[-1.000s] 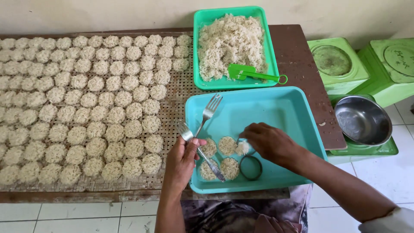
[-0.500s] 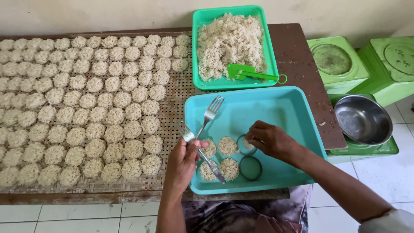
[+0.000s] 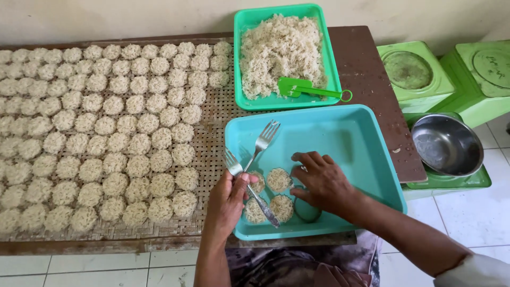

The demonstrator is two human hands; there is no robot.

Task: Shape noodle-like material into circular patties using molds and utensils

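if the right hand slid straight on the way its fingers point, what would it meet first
The right hand points left across the blue tray, so it would probably first meet the round noodle patty just ahead of its fingers, though depth is unclear.

Head view: worn camera, aimed steeply down | close range, left hand [image 3: 226, 204] and right hand [image 3: 324, 183] framed low-centre | woven mat [image 3: 212, 114] seen left of the hands | single view, nothing shared

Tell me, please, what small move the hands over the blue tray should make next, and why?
Probably lift one finished noodle round with the forks held in the left hand and carry it to the woven mat. Several shaped rounds already lie in the blue tray, the right hand rests by them, and the mat's rows stop just short of the tray.
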